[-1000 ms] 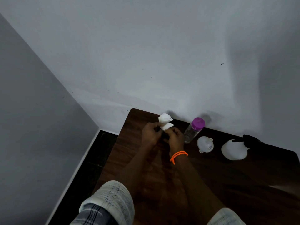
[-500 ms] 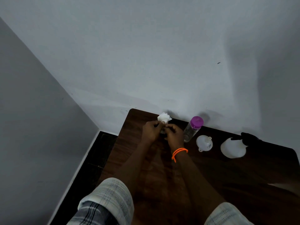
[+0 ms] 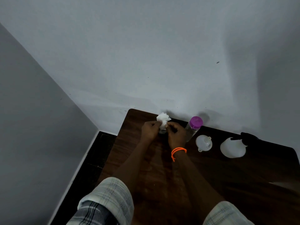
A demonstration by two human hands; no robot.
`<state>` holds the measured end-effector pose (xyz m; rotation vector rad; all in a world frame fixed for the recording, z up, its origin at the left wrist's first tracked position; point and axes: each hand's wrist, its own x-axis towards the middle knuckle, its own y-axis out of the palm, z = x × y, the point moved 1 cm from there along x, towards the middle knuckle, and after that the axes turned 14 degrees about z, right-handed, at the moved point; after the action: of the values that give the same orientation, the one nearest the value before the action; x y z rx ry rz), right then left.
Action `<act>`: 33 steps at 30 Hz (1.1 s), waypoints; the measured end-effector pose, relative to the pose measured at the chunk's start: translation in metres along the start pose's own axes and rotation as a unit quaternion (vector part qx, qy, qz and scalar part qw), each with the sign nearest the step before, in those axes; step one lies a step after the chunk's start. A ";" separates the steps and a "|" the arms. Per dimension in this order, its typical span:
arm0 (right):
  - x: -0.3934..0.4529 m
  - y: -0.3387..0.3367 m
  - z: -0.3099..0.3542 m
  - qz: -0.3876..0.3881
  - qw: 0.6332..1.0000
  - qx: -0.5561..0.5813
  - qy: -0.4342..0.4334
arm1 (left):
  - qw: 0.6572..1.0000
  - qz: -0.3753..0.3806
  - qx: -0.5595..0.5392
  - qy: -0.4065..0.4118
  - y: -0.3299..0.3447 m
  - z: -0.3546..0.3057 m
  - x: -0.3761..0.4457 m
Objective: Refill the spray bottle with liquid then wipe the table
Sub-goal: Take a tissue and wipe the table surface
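Hands: the left hand (image 3: pixel 150 129) and right hand (image 3: pixel 176 133) meet at the far left of the table (image 3: pixel 162 176), fingers of both pinched closed on a white tissue (image 3: pixel 163 119).
Tissue: it fans out above the fingers, near the wall, with its lower end between the two hands; a dark meshed thing just under it may be a holder, too dim to say.
Why held so: two pinches on one sheet suggest pulling or parting a piece for the wiping step; that is a judgement, not seen.
Sprayer: the white bottle with black trigger head (image 3: pixel 233 147) stands at the far right, well apart from the hands, untouched.
Sprayer axis: seen from above and lens-tilted, its long axis looks upright; the black head points right and far, towards the wall.
Funnel: the white funnel (image 3: pixel 204 142) sits between the two bottles, mouth up as far as I can tell, handy for filling.
Clear bottle: purple-capped (image 3: pixel 194 125), just right of the right hand, upright, cap on; likely the refill liquid, kept close to the funnel.
Layout: bottle, funnel and sprayer run in a row along the far edge, leaving the near table bare for wiping.
Progress: whether the refill is done cannot be told from here.
Wrist: an orange band (image 3: pixel 178 151) on the right.
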<state>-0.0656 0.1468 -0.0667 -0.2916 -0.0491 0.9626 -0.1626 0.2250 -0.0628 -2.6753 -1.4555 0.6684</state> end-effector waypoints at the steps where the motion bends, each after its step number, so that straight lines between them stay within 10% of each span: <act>1: 0.000 -0.001 -0.001 -0.012 1.000 0.000 0.002 | 1.000 -0.003 0.003 0.000 0.000 0.001 0.001; 18: -0.062 -0.017 0.037 -0.111 0.985 -0.019 -0.133 | 0.983 -0.179 -0.028 -0.027 -0.005 0.005 -0.012; 27: -0.066 0.012 0.014 -0.001 0.981 0.149 0.124 | 0.870 0.144 -0.359 -0.305 -0.004 0.049 -0.076; 33: -0.064 0.039 -0.003 0.023 0.944 0.270 0.187 | 0.905 0.069 -0.349 -0.231 -0.069 0.061 -0.071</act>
<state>-0.1329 0.1155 -0.0743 0.0379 0.5661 0.9157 -0.2737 0.1958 -0.0779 -3.3441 -1.9301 1.0077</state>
